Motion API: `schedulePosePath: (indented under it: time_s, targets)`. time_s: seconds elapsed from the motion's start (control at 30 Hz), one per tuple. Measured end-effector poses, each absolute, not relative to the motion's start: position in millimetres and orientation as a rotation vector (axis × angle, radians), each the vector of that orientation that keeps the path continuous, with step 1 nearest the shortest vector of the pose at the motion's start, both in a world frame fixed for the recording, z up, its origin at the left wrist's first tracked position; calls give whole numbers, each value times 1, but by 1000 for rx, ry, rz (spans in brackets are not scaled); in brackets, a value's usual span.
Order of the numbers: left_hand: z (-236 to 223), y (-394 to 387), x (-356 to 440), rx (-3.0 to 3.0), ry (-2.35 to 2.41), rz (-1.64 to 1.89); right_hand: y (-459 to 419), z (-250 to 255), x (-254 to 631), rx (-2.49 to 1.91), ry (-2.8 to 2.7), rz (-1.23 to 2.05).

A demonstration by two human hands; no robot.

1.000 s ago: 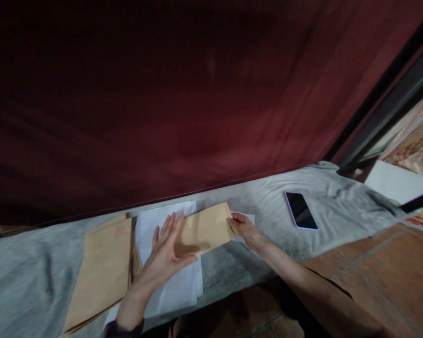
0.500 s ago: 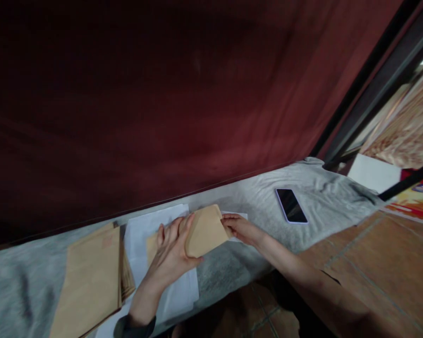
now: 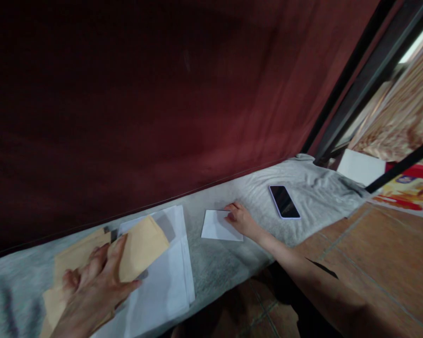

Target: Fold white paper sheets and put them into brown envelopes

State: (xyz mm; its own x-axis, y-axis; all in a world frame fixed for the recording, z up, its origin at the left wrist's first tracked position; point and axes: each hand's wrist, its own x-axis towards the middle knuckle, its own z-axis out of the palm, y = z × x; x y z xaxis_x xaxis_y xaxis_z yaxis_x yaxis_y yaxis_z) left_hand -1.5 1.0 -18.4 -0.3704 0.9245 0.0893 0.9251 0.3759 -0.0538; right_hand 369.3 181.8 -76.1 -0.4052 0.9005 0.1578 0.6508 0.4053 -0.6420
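My left hand (image 3: 98, 277) is closed around a small brown paper envelope (image 3: 144, 246), its thumb along the lower edge and its fingers over the left end. This envelope is tilted above white paper sheets (image 3: 169, 277). Under and behind that hand lie more brown envelopes (image 3: 81, 244), partly covered by it. To the right, my right hand (image 3: 242, 220) has its curled fingers at the upper right edge of a small white folded paper (image 3: 215, 227), which rests on the grey cloth. Its fingertips partly overlap the paper.
A phone with a pale purple case (image 3: 284, 202) lies on the grey cloth (image 3: 254, 188) to the right. Behind the cloth rises a dark red upright surface (image 3: 183, 117). Tiled floor (image 3: 366, 249) shows at the lower right, near a dark metal bar (image 3: 402, 164).
My left hand has carried the brown envelope left, over the envelope stack. My right hand has left the envelope and is now at the white folded paper, which is more fully visible.
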Motion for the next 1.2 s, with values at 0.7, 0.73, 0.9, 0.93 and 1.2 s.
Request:
schedulePosePath:
  time_s: [0.7, 0.73, 0.9, 0.93, 1.2]
  targets:
    - [-50, 65, 168, -2415, -1892, -569, 193, -74, 370, -961, -2319, 1048]
    - [-53, 64, 177, -2449, -1837, -521, 193, -74, 367, -910, -2332, 1056]
    - [-78, 61, 205, -2465, -1845, -394, 196, -77, 356, -909, -2474, 878]
    - [-82, 61, 208, -2458, -1870, -386, 197, -77, 354, -938, -2488, 823]
    - [-95, 61, 212, -2379, -2016, -338, 167, -89, 333, -999, -2061, 791]
